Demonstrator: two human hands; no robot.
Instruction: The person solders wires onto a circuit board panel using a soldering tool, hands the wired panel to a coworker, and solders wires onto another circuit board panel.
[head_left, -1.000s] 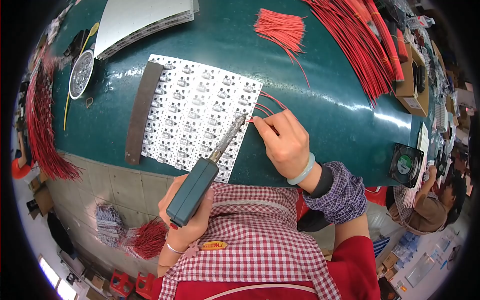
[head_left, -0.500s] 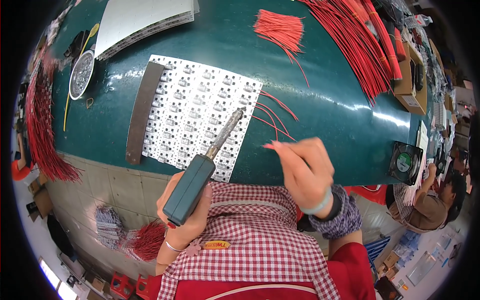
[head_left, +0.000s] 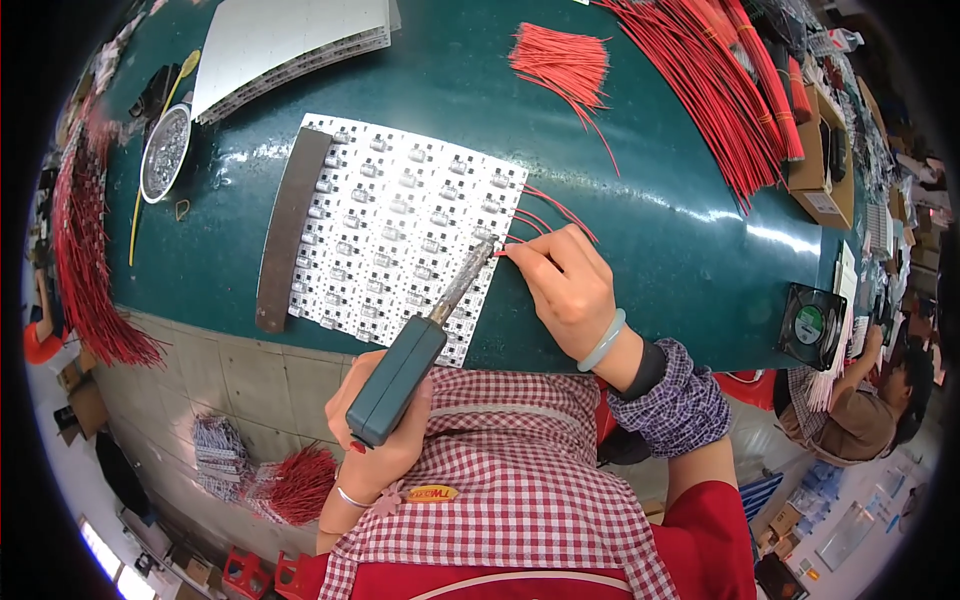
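My left hand (head_left: 385,425) is wrapped round the dark green handle of a soldering iron (head_left: 400,378). The iron's tip rests at the right edge of a white circuit board panel (head_left: 385,230), which carries rows of small components. Pinched in the fingers of my right hand (head_left: 570,290) is a thin red wire (head_left: 503,252), its end at the board edge beside the iron's tip. Several other red wires (head_left: 565,207) stick out from that edge farther up. A brown bar (head_left: 290,235) lies along the panel's left side.
A stack of white panels (head_left: 290,50) stands at the far left, near a bowl (head_left: 165,155) of small bits. Short red wires (head_left: 560,62) and long red bundles (head_left: 700,90) lie at the far right. A black fan (head_left: 812,325) sits at the right edge; a co-worker (head_left: 865,395) is beyond.
My right hand has moved left and away from me, bringing the red wire to the panel's edge. The soldering iron and the panel have shifted slightly.
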